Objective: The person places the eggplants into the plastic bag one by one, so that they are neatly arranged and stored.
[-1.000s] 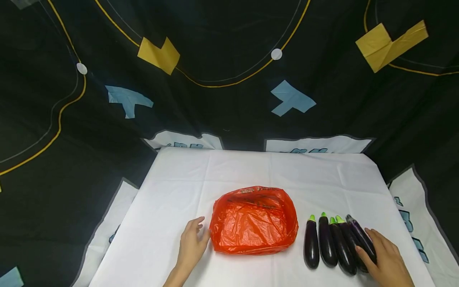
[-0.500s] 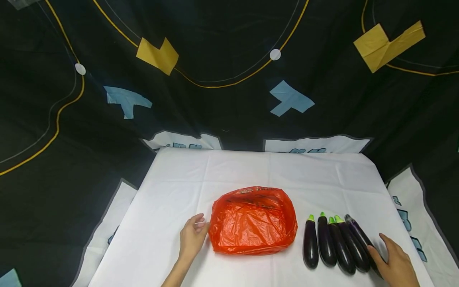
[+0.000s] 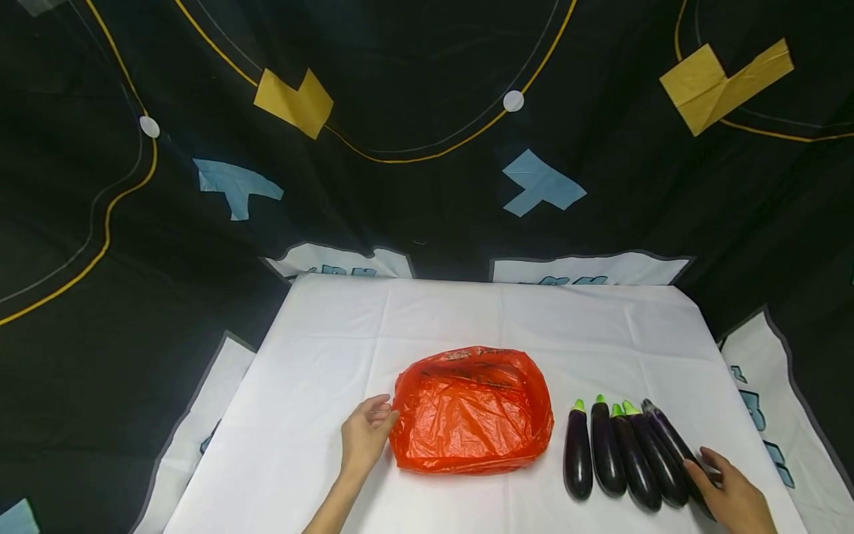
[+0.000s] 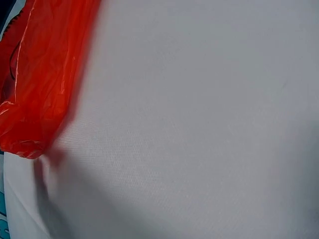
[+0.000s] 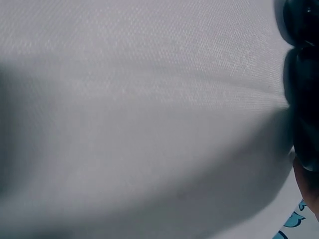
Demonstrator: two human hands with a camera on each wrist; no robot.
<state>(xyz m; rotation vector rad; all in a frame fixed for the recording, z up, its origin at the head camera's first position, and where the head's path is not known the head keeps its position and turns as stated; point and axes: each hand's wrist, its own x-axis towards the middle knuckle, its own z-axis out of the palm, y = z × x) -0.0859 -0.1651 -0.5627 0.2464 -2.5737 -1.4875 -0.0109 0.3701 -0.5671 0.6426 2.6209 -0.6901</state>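
A red plastic bag (image 3: 474, 415) lies with its mouth spread on the white table; its side also shows in the left wrist view. At its left rim, my left hand (image 3: 365, 437) has bent fingers, with the thumb tip over the edge as it pinches the plastic. Several dark eggplants (image 3: 578, 452) with green stem ends lie side by side to the right. My right hand (image 3: 737, 493) grips the lower end of the rightmost eggplant (image 3: 667, 434), thumb on top and fingers curled at its right side. Close in the right wrist view are the eggplants' rounded ends (image 5: 304, 109).
The white tablecloth (image 3: 414, 311) covers the table, whose right edge runs just beyond my right hand. Behind stands a dark cloth backdrop (image 3: 414, 215) with yellow and blue shapes.
My right hand has shifted down to the rightmost eggplant's lower end, and its fingers have curled in. That eggplant's lower end has swung slightly right. My left hand has moved onto the bag's rim.
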